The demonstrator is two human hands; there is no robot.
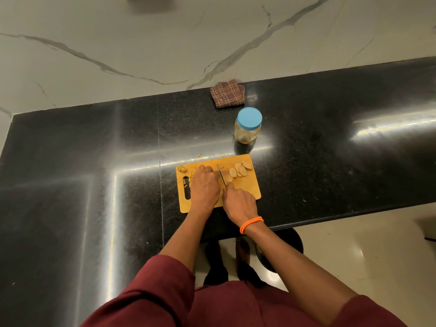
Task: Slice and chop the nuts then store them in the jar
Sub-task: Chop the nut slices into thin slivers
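Observation:
A wooden cutting board (247, 192) lies on the black counter. Pale nut slices (238, 171) are spread over its far right part, and a whole nut (182, 169) sits at its far left corner. My right hand (239, 201) grips the handle of a knife (221, 175) whose blade points away across the board. My left hand (205, 185) rests on the board just left of the blade, fingers curled down over a nut that is hidden beneath them. A glass jar (247, 128) with a blue lid stands closed behind the board.
A folded brown checked cloth (227, 93) lies at the counter's back edge by the marble wall. The black counter (94, 185) extends left and right. A dark round bin (283, 246) stands on the floor below the counter's front edge.

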